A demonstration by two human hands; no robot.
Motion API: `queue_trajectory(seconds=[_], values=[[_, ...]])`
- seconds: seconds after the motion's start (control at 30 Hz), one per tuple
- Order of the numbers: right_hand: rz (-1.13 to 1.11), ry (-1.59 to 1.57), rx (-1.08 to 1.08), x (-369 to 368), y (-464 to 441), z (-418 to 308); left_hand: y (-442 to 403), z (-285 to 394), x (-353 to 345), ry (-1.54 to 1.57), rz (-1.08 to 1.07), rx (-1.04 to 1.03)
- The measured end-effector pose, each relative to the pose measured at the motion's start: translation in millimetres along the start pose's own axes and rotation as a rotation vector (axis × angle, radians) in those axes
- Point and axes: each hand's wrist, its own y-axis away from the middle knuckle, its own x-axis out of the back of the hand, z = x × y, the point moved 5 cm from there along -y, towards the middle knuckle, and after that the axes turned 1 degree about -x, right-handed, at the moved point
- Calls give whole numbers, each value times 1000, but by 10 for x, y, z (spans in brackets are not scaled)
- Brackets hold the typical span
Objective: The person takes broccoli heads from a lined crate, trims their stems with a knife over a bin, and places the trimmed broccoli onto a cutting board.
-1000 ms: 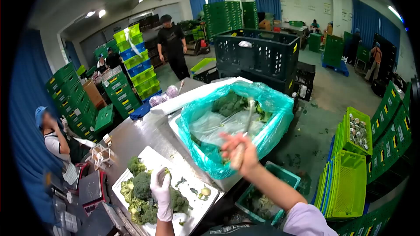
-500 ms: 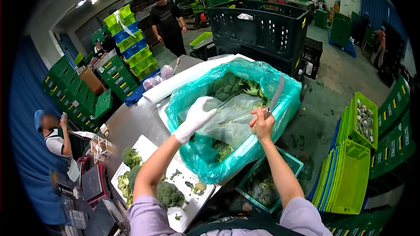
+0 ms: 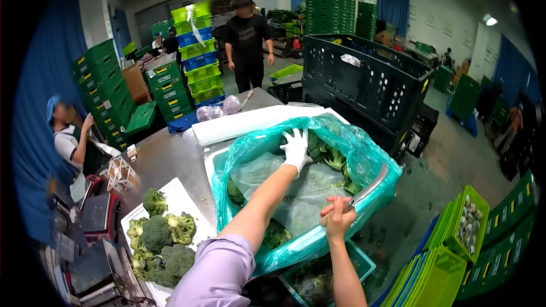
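Observation:
My left hand (image 3: 296,149), in a white glove, reaches to the far side of a box lined with a teal plastic bag (image 3: 364,150). Its fingers are spread against or just over the broccoli (image 3: 335,161) there; whether they press on it I cannot tell. Bare fingers of my right hand (image 3: 340,220) are wrapped round the handle of a knife (image 3: 371,186), its curved blade pointing up and right over the bag's near right rim. A translucent plastic sheet (image 3: 318,196) lies inside the bag, with more broccoli showing at its edges.
Left of the box, several broccoli heads (image 3: 157,233) rest on a white tray (image 3: 190,207). A teal crate (image 3: 364,267) sits low by my right forearm. Big dark crates (image 3: 364,74) stand behind. A person (image 3: 247,42) stands beyond the table, another (image 3: 71,136) at left.
My left hand has moved forward to the far side of the bag, its fingers now spread. My right hand still holds the knife. The head view has tilted up and shifted left.

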Motion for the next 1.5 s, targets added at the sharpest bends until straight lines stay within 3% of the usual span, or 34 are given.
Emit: queue_trajectory(seconds=[0.43, 0.57, 0.7, 0.8, 0.83, 0.97, 1.03, 1.13, 1.17, 1.23, 1.4, 1.43, 1.5], values=[[26, -34, 21, 4, -1, -43, 117, -136, 5, 21, 153, 124], [7, -4, -1, 20, -13, 14, 290, -331, 268, 154, 204, 126], [36, -22, 37, 32, -30, 32, 563, -608, 717, 448, 93, 130], [44, 16, 35, 46, -35, 48, 824, -963, 920, 881, 36, 107], [53, 30, 86, 64, -57, 96, 1072, -971, 1127, 1189, -55, 84], [18, 38, 17, 56, -31, 32, 1910, -1152, 1251, 2205, -448, 380], [-39, 53, -48, 33, 9, -39, 2340, -1149, 1379, 2487, -528, 379], [-160, 244, 8, -22, 376, -443, 2801, -1192, 1372, 2585, -308, 460], [-224, 352, 17, -24, 541, -560, 2902, -1203, 1337, 2658, -351, 363], [-294, 619, 236, -36, 908, -826, 3144, -1177, 1397, 2666, -348, 382], [-441, 774, 614, -164, 1708, -1211, 3556, -1336, 1067, 2531, -230, 472], [-472, 776, 558, -162, 1809, -1219, 3618, -1326, 1098, 2487, -204, 464], [-471, 760, 446, -144, 1970, -1138, 3708, -1304, 1275, 2383, -92, 260]])
